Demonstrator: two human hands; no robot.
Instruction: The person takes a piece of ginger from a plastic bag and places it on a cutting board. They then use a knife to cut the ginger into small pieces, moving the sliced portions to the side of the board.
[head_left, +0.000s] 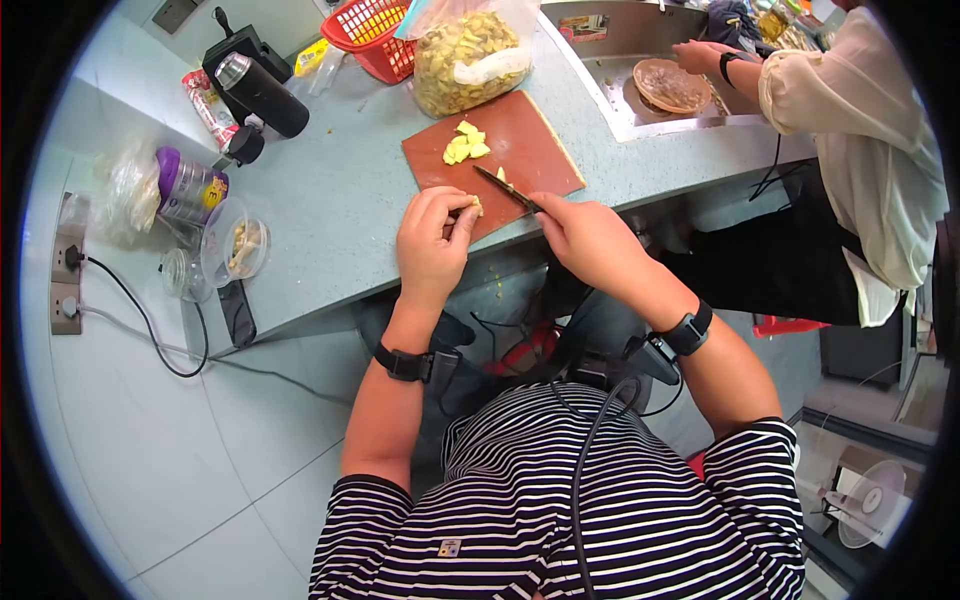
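Seemingly mid-cutting over the board, the left hand pinches a pale piece, the right hand closes round a knife; another cut calls for steadiness.

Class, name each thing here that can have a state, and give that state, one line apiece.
Left hand, closed on a pale piece
Right hand, closed on the knife
Knife, blade bare
Yellow pieces, cut, heaped on the board
Clear bag, filled with pieces
Black plug, plugged in
White plug, plugged in
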